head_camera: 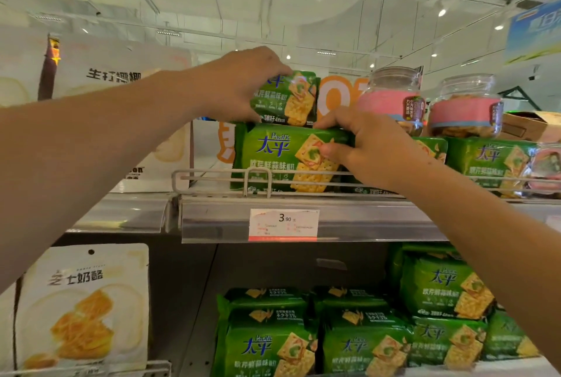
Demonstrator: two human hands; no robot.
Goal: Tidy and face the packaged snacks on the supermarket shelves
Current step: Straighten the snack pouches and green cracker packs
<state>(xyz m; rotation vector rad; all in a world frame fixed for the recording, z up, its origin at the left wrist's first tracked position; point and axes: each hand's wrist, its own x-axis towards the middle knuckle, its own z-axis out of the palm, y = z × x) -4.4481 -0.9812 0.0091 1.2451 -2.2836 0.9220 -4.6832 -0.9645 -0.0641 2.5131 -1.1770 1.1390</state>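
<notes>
On the top shelf, my left hand [239, 85] grips a green cracker pack [288, 100] by its left end, holding it upright on top of another green cracker pack [279, 158]. My right hand [361, 146] holds the right end of that lower pack, thumb across its front and fingers curled over its top edge. The lower pack faces forward behind the wire shelf rail [258, 179]. More green packs [491, 161] stand to the right on the same shelf.
Two clear jars with pink labels [394, 100] [467, 109] sit on the packs at right. A price tag [283, 224] hangs on the shelf edge. Several green packs [264, 343] fill the lower shelf; white snack bags [85, 306] hang at left.
</notes>
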